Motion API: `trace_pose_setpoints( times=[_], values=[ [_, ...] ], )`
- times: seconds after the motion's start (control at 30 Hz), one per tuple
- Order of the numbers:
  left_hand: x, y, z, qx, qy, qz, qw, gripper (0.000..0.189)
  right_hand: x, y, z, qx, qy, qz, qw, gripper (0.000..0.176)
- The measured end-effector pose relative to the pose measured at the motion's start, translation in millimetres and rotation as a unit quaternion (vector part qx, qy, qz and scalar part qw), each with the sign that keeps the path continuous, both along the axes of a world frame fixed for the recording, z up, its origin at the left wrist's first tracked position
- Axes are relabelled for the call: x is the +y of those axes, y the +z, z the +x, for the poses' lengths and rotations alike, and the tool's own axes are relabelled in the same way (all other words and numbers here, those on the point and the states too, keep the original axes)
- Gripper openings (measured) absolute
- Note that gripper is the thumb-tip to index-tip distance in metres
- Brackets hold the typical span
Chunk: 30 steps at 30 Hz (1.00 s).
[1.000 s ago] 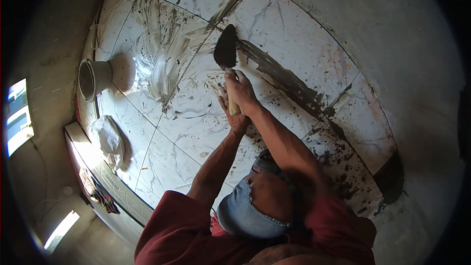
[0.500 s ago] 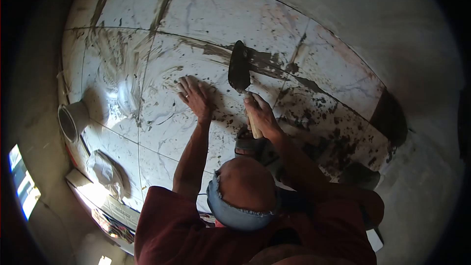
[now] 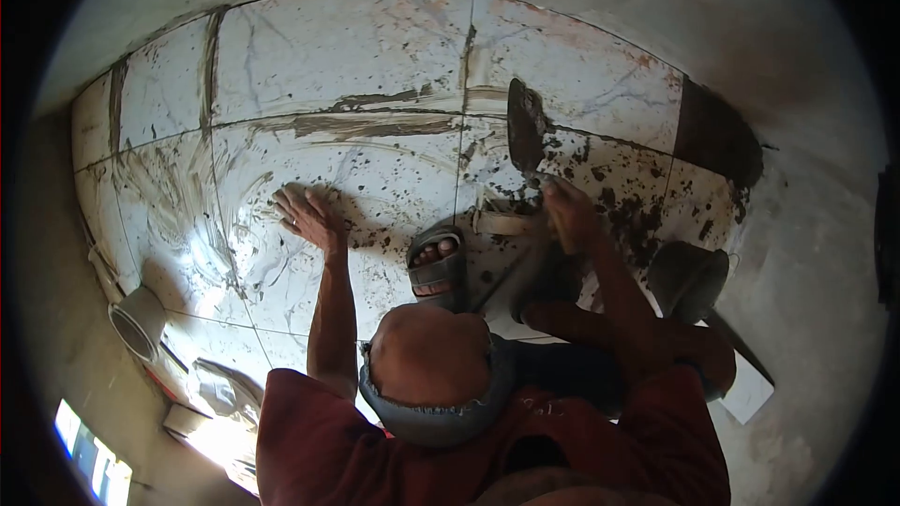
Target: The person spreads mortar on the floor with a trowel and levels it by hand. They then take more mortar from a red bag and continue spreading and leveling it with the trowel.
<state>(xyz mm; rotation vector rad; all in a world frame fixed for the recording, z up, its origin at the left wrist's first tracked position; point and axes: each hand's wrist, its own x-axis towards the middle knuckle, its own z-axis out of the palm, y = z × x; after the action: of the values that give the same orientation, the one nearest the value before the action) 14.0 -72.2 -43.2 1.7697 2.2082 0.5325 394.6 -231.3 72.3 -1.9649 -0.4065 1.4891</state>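
My left hand (image 3: 312, 217) lies palm down on a white veined floor tile (image 3: 375, 164), fingers spread, near thin smears of grey mortar. In my right hand (image 3: 570, 211) is the wooden handle of a trowel. Its dark, mortar-coated blade (image 3: 527, 126) points away from me, over the joint between two rows of tiles. Mortar crumbs (image 3: 637, 173) lie scattered to the right of the blade. A strip of mortar (image 3: 375, 124) runs along the joint to its left. A sandalled foot (image 3: 438, 267) rests on the tiles between my hands.
A dark bucket (image 3: 689, 276) stands at the right, with a white flat piece (image 3: 750, 389) behind it. At the left, a grey bucket (image 3: 139, 323) lies tipped near a plastic bag (image 3: 225, 389). A dark untiled patch (image 3: 720, 136) borders the wall at far right.
The trowel has moved right along the joint, past a cross joint, and more crumbs lie there. My left hand stays on about the same tile area. The view has shifted.
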Motion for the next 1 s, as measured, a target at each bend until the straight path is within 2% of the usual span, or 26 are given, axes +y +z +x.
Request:
trace_pose_setpoints(
  times=[0.07, 0.13, 0.2, 0.33, 0.4, 0.43, 0.5, 0.57, 0.6, 0.63, 0.67, 0.73, 0.77, 0.8, 0.83, 0.87, 0.9, 0.93, 0.97, 1.0],
  values=[
    [-1, -4, -2, 0.003, -0.008, 0.011, 1.000, 0.061, -11, 2, 26, -0.052, 0.061, -0.020, 0.997, 0.044],
    [-1, -5, -2, 0.011, -0.014, 0.022, 1.000, 0.062, -20, -5, 53, -0.046, 0.044, -0.034, 0.997, 0.047],
    [-1, -5, -3, 0.007, -0.017, 0.015, 1.000, 0.063, -26, 2, 77, -0.109, 0.083, -0.038, 0.990, 0.049],
    [-1, -13, -7, 0.028, -0.015, 0.009, 0.999, 0.062, -61, -19, 133, -0.129, 0.056, -0.030, 0.990, 0.051],
    [0, -9, -5, 0.026, -0.006, -0.003, 1.000, 0.062, -76, -18, 155, -0.173, 0.072, -0.076, 0.979, 0.050],
    [0, -8, -3, 0.022, -0.007, -0.002, 1.000, 0.062, -94, -36, 174, -0.176, 0.070, -0.075, 0.979, 0.050],
    [0, -6, -3, 0.017, -0.003, 0.004, 1.000, 0.062, -142, -82, 216, -0.284, 0.031, 0.053, 0.957, 0.049],
    [2, -9, -6, 0.020, -0.010, 0.007, 1.000, 0.062, -134, -27, 238, -0.215, -0.060, -0.076, 0.972, 0.048],
    [1, -12, -10, 0.026, -0.018, 0.003, 0.999, 0.062, -136, -1, 254, -0.240, -0.036, -0.070, 0.968, 0.045],
    [2, -21, -16, 0.036, -0.012, 0.001, 0.999, 0.063, -145, 15, 284, -0.218, -0.065, -0.146, 0.963, 0.038],
    [1, -15, -11, 0.014, -0.001, 0.026, 1.000, 0.065, -145, 39, 299, -0.234, -0.101, -0.122, 0.959, 0.034],
    [5, -26, -22, 0.013, -0.022, 0.022, 0.999, 0.067, -169, 84, 348, -0.251, -0.076, -0.162, 0.952, 0.039],
    [6, -16, -16, 0.003, -0.022, 0.019, 1.000, 0.069, -151, 126, 334, -0.325, 0.024, -0.119, 0.938, 0.045],
    [8, -13, -13, 0.005, -0.030, 0.023, 0.999, 0.069, -153, 135, 338, -0.347, 0.057, 0.008, 0.936, 0.049],
    [12, -9, -11, 0.021, -0.019, -0.015, 0.999, 0.067, -156, 159, 343, -0.339, 0.070, -0.087, 0.934, 0.050],
    [16, -8, -13, 0.038, -0.004, -0.051, 0.998, 0.064, -128, 200, 320, -0.327, 0.085, -0.179, 0.924, 0.051],
    [20, -12, -21, 0.282, -0.142, -0.086, 0.945, 0.056, -133, 201, 316, -0.325, 0.084, -0.172, 0.926, 0.051],
    [22, -23, -24, 0.287, -0.135, -0.081, 0.945, 0.056, -134, 198, 315, -0.309, 0.052, -0.140, 0.939, 0.046],
    [31, -25, -15, 0.052, -0.037, -0.046, 0.997, 0.052, -130, 191, 316, -0.290, 0.022, -0.108, 0.951, 0.042],
    [42, -28, -8, -0.187, 0.060, 0.000, 0.981, 0.050, -133, 174, 329, -0.282, 0.029, -0.096, 0.954, 0.042]
  ],
)
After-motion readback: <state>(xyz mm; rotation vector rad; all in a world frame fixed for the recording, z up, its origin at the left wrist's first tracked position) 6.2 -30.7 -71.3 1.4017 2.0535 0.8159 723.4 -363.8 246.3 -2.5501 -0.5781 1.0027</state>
